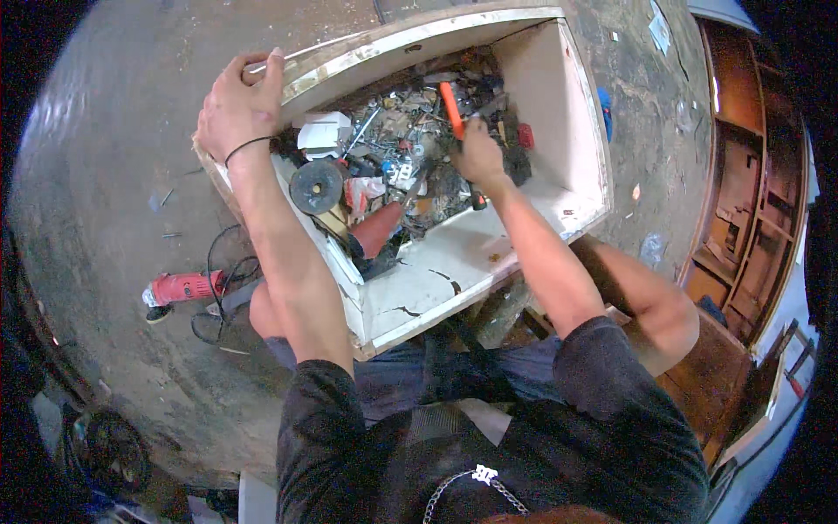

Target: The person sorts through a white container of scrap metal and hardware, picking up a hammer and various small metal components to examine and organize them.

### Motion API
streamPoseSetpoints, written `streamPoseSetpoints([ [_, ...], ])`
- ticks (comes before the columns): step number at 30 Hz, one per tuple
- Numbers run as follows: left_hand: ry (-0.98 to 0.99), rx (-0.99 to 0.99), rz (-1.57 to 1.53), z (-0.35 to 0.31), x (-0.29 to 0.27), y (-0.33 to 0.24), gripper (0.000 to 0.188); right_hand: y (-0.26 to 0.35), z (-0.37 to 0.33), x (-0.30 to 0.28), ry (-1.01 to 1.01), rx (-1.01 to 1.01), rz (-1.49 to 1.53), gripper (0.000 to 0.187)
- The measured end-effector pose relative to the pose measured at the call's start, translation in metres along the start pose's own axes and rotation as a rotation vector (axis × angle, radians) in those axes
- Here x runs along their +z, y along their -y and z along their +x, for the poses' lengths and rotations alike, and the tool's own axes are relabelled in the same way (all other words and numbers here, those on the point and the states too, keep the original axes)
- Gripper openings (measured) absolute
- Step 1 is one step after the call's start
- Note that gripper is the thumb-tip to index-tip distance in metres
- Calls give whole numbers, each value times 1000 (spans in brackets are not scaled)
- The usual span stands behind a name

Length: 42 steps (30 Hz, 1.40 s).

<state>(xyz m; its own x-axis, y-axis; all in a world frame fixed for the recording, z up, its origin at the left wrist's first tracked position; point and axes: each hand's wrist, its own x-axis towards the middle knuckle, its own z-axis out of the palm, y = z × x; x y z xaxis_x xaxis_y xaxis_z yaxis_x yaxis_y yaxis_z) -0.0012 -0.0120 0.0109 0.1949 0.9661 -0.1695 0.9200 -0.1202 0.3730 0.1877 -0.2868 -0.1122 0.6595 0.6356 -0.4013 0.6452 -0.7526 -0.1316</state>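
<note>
2 hands (237, 113) at a white box (548, 105); stained floor (105, 218), brown cabinet (733, 144) alongside.

Your left hand (240, 113) grips a white box (548, 105) — your right hand (479, 157), amid loose hardware (403, 131), touches an orange handle (450, 106).

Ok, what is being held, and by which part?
The left hand holds the white box by its far left corner. The right hand is at the near end of an orange bar; its grip there cannot be told.
</note>
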Motion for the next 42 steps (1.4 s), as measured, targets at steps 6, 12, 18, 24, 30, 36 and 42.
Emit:
streamPoseSetpoints([
  [6,14,-8,-5,0,0,1,44,-33,9,0,10,-34,511,43],
  [12,28,-23,5,-1,-3,-7,44,-3,-10,-4,-235,-125,454,54],
  [18,4,-11,14,-1,-2,-3,44,29,-82,-12,233,-307,450,54],
  [24,-10,25,11,-3,1,-2,43,5,-83,-36,237,-18,566,49],
  [30,0,6,7,-1,-3,0,43,8,-28,-49,-54,41,590,48],
  [36,-3,10,7,1,0,-1,43,34,-53,5,147,-176,537,54],
  [42,14,-16,17,-2,-5,-4,44,43,-92,-39,279,-33,648,54],
])
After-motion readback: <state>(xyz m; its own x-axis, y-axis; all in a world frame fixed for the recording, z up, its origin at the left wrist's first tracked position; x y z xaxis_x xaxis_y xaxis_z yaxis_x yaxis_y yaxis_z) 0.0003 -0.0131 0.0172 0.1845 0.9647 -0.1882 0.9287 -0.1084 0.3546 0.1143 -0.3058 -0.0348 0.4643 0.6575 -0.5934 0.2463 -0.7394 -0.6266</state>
